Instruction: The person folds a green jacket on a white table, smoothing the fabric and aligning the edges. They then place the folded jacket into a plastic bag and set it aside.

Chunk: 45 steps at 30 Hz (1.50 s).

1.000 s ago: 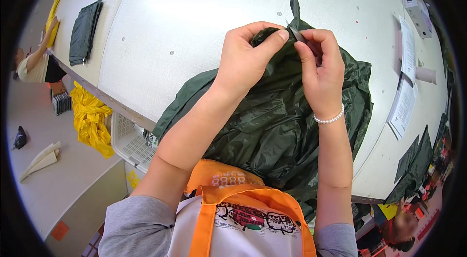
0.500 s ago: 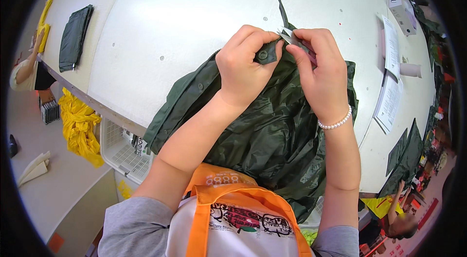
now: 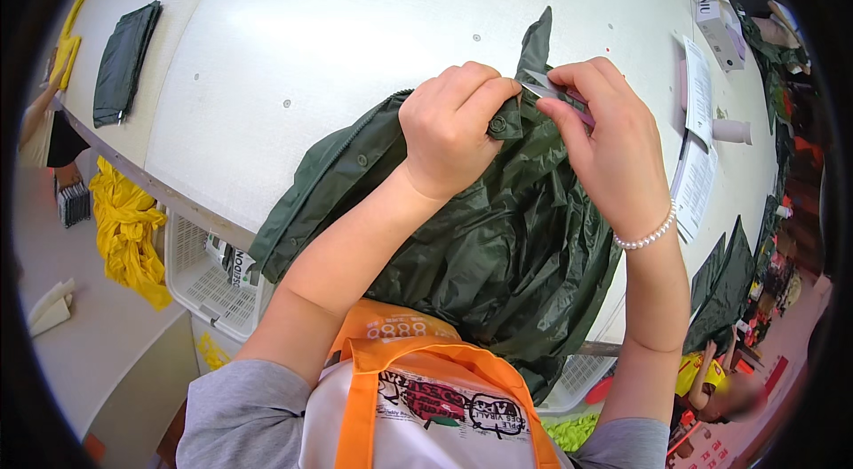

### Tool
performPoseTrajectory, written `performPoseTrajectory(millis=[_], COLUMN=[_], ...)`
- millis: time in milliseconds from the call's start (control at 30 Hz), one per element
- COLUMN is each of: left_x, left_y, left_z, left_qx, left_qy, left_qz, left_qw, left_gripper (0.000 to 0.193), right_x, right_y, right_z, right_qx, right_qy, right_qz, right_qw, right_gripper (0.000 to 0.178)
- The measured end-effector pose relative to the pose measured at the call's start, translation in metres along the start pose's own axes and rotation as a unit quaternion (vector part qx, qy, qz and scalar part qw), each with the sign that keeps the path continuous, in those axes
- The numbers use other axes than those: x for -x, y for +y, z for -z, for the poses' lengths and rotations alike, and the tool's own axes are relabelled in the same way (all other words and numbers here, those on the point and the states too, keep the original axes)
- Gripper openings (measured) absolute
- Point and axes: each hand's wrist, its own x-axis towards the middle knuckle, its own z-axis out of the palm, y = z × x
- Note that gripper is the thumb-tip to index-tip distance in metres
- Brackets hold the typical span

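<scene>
A dark green waterproof garment lies bunched over the table edge in front of me, with snap buttons along one edge. My left hand pinches a corner of it, just beside a round snap. In my right hand is a small pair of thread snips, held between thumb and fingers. Their pale blades are parted and point left, close to my left fingertips. Beyond the blades a narrow green flap of the garment stretches away over the white table.
A folded green bundle lies far left. Yellow fabric hangs near a white basket. At right are printed sheets, a white box, a cardboard tube and green pieces. Other people stand at both sides.
My right hand has moved right and slightly down, its wrist turning outward. My left hand has shifted slightly down with the garment corner. The narrow flap now shows broader, and the view has shifted slightly.
</scene>
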Motion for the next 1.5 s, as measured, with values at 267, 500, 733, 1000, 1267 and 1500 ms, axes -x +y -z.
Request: performPoseTrajectory(millis=[267,500,733,1000,1267,1500], left_x=[-0.005,-0.02,0.021,0.065,0.046,0.025], left_y=[0.006,-0.045,0.003,0.05,0.06,0.094], left_z=[0.006,0.005,-0.074,-0.243,-0.326,-0.276], left_qx=[0.008,-0.206,-0.068,0.019,0.195,0.275], left_qy=[-0.048,-0.142,-0.352,-0.486,-0.705,-0.649], left_qz=[0.009,0.104,0.05,-0.049,0.149,0.304], left_qw=[0.999,0.963,0.932,0.872,0.666,0.641], left_gripper=[0.02,0.053,0.048,0.058,0.059,0.026], right_x=[0.008,0.104,0.217,0.163,0.169,0.175], right_y=[0.004,0.197,0.341,0.347,0.323,0.285], right_z=[0.0,-0.009,-0.088,-0.111,-0.071,-0.009], right_qx=[-0.04,-0.065,-0.108,-0.21,-0.286,-0.367], right_qy=[0.026,0.246,0.087,0.124,0.21,0.15], right_qz=[-0.032,-0.332,-0.53,-0.459,-0.343,-0.339], right_qw=[0.998,0.908,0.837,0.854,0.87,0.853], right_gripper=[0.016,0.028,0.049,0.034,0.019,0.018])
